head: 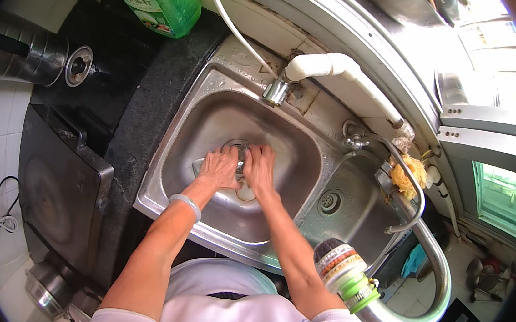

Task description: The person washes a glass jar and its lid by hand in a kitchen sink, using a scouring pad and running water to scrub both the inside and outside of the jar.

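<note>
Both hands are down in the larger stainless steel sink basin [280, 215]. My left hand [220, 167], with a pale bangle above its wrist, lies with bent fingers over clear glassware [197, 166]; part of the glass shows at its left side. My right hand [258, 168] is close beside it, fingers curled at a round, shiny object [241, 157] between the hands. The fingers cover much of these things, so their kind and my exact hold are unclear. A thin brownish ring [245, 198] shows just below the hands.
A smaller basin [354, 190] with a drain [330, 202] adjoins on the right. A curved metal faucet [435, 274] with a filter head [341, 268] reaches over the right forearm. A yellow scrubber [409, 176] hangs by its base. A green detergent bottle [175, 1] and induction cooker [62, 187] are left.
</note>
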Available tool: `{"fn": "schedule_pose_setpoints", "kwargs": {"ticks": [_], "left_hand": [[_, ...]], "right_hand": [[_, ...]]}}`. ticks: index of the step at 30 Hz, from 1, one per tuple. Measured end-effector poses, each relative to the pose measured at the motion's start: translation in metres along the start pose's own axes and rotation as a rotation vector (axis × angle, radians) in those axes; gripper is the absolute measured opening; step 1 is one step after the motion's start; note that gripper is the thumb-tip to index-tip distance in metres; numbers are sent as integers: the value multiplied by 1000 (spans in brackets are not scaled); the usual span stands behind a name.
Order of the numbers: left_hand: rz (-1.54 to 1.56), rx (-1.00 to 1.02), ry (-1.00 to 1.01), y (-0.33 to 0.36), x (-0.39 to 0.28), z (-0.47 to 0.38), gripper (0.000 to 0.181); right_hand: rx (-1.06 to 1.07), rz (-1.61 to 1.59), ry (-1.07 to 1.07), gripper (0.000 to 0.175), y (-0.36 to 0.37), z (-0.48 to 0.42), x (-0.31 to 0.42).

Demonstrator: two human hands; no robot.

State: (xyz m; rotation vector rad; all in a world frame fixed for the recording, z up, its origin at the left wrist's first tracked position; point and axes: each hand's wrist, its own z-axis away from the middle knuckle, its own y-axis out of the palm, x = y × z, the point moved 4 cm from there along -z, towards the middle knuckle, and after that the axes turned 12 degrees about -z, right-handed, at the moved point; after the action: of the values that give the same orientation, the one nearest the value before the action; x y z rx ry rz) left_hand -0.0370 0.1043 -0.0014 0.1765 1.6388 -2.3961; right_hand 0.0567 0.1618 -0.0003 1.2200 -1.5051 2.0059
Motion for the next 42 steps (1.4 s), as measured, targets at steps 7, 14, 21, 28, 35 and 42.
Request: {"fn": "schedule_pose_setpoints", "kwargs": {"ticks": [7,14,21,28,35,42], "left_hand": [[8,34,-65,3,-3,7,69],[-308,-151,-34,-11,-16,10,87],[-175,117,-73,-15,2,15,87],[-1,42,-70,-5,8,19,72],[-74,0,-20,-6,5,23,68],[-93,-49,19,-4,2,24,68]], "right_hand": [[-143,-44,-103,18,0,20,-6],[-88,-109,-72,18,29,-14,-45],[-146,-172,-223,18,13,21,-15],[-86,-53,-33,27,-2,37,15],[123,86,-6,15,8,19,6],[-77,20,-68,15,3,29,-1]]}}
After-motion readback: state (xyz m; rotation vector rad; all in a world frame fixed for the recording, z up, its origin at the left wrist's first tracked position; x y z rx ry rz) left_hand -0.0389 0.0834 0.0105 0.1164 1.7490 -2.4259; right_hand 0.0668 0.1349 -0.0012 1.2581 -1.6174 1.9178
